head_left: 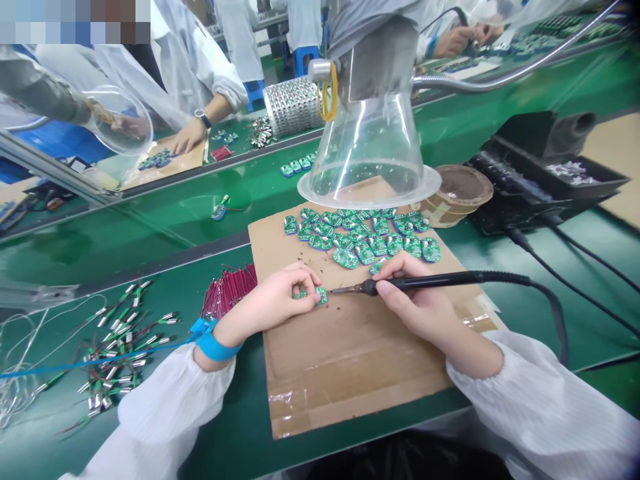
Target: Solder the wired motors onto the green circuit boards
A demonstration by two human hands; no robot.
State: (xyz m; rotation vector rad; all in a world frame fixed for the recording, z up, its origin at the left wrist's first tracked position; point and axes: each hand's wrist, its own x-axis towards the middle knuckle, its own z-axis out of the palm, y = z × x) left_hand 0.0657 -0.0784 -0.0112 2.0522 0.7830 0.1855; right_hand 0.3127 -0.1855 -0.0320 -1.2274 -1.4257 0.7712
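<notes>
Circuit board [321,296], small and green, pinched in left hand [267,300]

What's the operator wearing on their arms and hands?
Loose white smock sleeves cover both forearms. A blue wrist strap circles the left wrist, with a blue cord running off to the left. The left hand and right hand are bare, without gloves.

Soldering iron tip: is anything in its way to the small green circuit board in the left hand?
Nothing visible is. The soldering iron, held in the right hand, points at the green circuit board pinched by the left hand, with only a short gap between them above the cardboard sheet.
</notes>
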